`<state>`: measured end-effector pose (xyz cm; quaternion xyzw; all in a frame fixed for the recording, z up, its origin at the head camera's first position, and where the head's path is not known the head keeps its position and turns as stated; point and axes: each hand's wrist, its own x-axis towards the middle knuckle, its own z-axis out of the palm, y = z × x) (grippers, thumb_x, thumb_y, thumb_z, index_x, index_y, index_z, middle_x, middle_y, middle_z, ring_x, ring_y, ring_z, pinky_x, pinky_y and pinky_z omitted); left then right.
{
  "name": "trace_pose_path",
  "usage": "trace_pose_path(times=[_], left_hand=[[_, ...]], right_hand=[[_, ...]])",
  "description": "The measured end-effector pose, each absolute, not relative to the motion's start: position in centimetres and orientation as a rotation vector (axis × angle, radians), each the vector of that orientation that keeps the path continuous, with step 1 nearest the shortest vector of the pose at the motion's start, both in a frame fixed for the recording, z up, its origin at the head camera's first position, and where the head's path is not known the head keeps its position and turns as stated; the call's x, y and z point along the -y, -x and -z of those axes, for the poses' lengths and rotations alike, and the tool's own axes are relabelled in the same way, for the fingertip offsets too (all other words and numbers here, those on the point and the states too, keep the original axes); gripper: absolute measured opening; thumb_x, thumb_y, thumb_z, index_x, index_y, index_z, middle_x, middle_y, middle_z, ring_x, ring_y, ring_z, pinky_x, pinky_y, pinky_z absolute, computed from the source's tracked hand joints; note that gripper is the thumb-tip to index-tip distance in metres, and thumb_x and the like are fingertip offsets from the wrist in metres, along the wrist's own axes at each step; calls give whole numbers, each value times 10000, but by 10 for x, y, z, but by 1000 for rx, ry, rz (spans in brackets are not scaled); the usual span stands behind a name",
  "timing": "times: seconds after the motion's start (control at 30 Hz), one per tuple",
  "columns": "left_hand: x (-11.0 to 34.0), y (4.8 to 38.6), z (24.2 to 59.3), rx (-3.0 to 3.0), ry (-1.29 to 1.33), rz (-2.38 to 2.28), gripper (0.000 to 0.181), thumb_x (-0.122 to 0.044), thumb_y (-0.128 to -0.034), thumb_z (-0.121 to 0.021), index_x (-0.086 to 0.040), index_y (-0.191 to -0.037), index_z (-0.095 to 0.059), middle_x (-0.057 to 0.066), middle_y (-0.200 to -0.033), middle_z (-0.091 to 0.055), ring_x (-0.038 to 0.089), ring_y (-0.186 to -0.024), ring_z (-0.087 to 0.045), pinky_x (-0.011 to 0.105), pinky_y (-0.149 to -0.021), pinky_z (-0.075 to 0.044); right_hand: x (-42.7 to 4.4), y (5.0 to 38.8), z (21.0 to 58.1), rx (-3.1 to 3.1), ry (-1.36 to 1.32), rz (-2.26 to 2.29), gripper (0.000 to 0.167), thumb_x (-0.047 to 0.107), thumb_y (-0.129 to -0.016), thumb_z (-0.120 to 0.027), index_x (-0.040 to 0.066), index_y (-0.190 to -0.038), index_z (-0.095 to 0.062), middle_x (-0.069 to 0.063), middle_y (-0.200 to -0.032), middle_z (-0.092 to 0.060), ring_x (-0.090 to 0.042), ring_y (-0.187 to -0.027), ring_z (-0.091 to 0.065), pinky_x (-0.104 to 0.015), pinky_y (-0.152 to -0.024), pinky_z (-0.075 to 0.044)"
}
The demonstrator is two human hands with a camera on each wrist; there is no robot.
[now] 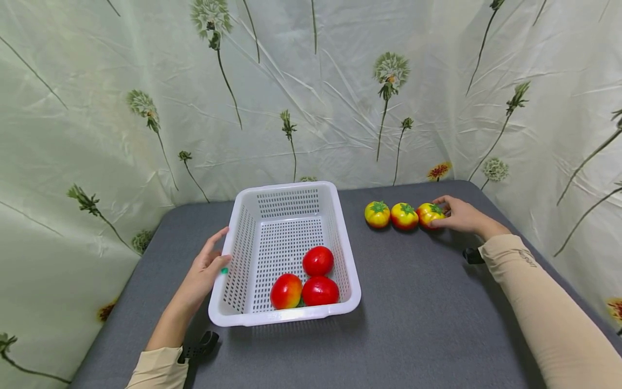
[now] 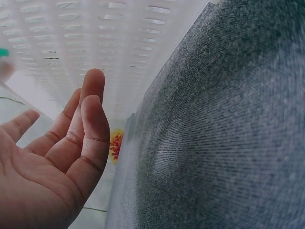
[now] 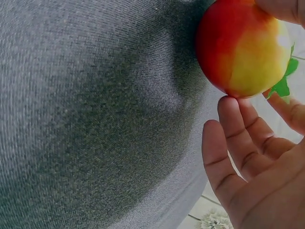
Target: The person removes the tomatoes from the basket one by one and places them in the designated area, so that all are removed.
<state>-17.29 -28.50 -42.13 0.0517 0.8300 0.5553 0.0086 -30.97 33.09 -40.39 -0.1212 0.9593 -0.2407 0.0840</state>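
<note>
Thumb and fingers of the right hand (image 1: 459, 217) pinch the rightmost yellow-red fruit (image 1: 428, 216) on the grey table (image 1: 413, 302); a weak hold could let it roll into its neighbour (image 1: 404, 218). The left hand (image 1: 200, 273), fingers loosely extended, maybe touches the white basket (image 1: 267, 317); careless pushing might shift it.

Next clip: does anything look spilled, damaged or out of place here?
Nothing stands out. Three mostly red fruits sit together in the white basket, and three yellow-and-red fruits line up to its right, the right hand holding the outermost. No spill or damage shows.
</note>
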Motion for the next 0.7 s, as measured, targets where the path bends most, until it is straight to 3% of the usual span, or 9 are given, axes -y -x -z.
trace_pose_path(times=[0.33, 0.7], left_hand=[[286, 173, 422, -2587, -166, -1743, 667, -150, -1119, -449, -288, -1721, -198, 333, -1392, -554, 358, -1074, -687, 465, -797, -660], [285, 172, 422, -2585, -152, -1740, 668, -156, -1123, -448, -291, -1723, -187, 330, -1405, -545, 363, -1089, -689, 479, -802, -663]], right_hand=[[-327, 309, 402, -2890, 395, 698, 753, 335, -943, -761, -140, -1449, -470, -407, -1302, -571, -503, -1139, -639, -623, -950, -546], [-330, 307, 403, -2874, 385, 730, 763, 329, -951, -765, -127, -1468, -438, -405, -1294, -588, -527, -1159, -647, -638, -972, -547]])
